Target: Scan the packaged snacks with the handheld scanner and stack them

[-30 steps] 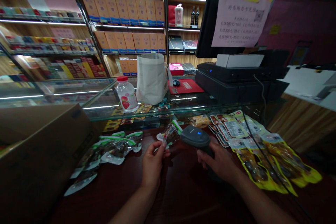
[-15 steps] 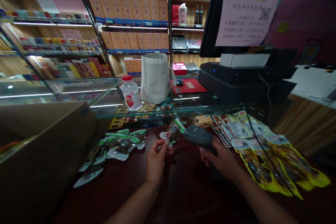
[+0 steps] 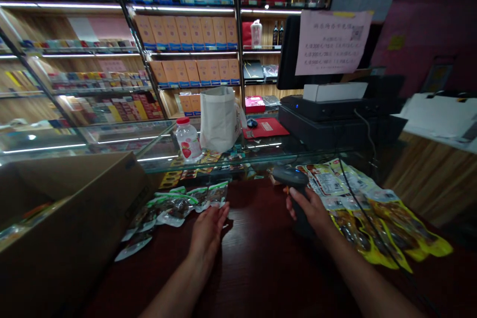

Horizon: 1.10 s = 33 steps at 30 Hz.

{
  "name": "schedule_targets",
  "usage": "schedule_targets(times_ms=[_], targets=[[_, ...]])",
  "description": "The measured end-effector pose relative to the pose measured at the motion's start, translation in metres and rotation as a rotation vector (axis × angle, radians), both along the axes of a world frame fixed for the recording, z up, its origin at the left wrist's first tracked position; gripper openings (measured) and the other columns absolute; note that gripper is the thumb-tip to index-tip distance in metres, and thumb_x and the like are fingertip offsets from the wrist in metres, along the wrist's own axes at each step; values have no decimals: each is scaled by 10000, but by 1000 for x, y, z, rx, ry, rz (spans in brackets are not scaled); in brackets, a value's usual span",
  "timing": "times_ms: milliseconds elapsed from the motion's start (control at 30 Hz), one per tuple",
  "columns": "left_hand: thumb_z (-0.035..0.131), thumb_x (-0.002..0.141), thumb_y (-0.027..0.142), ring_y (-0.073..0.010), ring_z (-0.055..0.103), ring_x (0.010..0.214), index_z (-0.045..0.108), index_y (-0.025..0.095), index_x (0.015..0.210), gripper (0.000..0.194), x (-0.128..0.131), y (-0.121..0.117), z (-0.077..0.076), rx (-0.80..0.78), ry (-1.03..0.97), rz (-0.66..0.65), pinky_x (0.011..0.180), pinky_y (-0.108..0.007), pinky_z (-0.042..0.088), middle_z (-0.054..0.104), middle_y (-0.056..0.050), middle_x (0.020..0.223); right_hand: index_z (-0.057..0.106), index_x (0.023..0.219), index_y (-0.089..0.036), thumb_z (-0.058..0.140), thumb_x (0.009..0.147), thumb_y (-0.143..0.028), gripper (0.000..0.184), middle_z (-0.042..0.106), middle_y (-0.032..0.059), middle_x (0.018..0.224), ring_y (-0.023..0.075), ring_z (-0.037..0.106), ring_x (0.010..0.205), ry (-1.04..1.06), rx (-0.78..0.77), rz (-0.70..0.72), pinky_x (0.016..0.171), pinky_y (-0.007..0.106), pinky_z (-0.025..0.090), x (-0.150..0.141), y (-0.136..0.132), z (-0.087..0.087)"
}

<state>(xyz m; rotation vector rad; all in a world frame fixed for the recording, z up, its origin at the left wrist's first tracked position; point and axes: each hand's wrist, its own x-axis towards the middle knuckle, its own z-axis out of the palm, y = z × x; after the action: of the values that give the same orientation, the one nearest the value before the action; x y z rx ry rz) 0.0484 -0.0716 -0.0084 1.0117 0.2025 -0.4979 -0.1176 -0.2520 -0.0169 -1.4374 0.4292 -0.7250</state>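
Head camera showed the dark wood counter (image 3: 238, 278) closest to the person, and the change was at the left hand (image 3: 207, 231). It had let go of the small packet it was holding and lay open on the counter, fingers spread and empty. Its fingertips were just beside a row of clear green-sealed snack packets (image 3: 175, 208), though I couldn't tell which packet was the one released. On the same counter, the right hand (image 3: 305, 211) had its fingers closed around the grip of a black handheld barcode scanner (image 3: 291, 176), just left of a spread of yellow snack packets (image 3: 372, 228). A cardboard box (image 3: 74, 194) stood at the counter's left end. Beyond the counter, a glass display case (image 3: 112, 134) held a strawberry-labelled plastic bottle (image 3: 188, 139) and a white tote bag (image 3: 219, 119). Shelves of boxed goods (image 3: 184, 32) rose farthest back.
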Motion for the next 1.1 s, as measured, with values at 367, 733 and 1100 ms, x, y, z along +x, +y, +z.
schedule_targets(times_ms=[367,733,1100], targets=[[492,919,28,-145,689,707,554,84,887,90,-12,14,20,126,94,-53,598,-207,585,658,-105,854,567,945,-150,666,777,-610,500,591,-2,638,93,501,462,-294,153,-119,414,192,410,-22,-32,32],[761,694,191,-250,629,950,615,124,1017,360,-31,-127,-2,489,-884,-295,922,-452,503,620,-112,1017,552,991,-180,661,763,-586,478,556,-28,645,94,477,458,-518,356,-223,390,194,368,-39,-63,34],[819,595,312,-343,513,1165,573,121,1125,615,-10,-166,-29,640,-1106,-95,1055,-495,368,567,-175,1162,541,871,-171,680,740,-567,440,556,-21,623,78,477,473,-680,442,-418,419,176,368,-61,-88,40]])
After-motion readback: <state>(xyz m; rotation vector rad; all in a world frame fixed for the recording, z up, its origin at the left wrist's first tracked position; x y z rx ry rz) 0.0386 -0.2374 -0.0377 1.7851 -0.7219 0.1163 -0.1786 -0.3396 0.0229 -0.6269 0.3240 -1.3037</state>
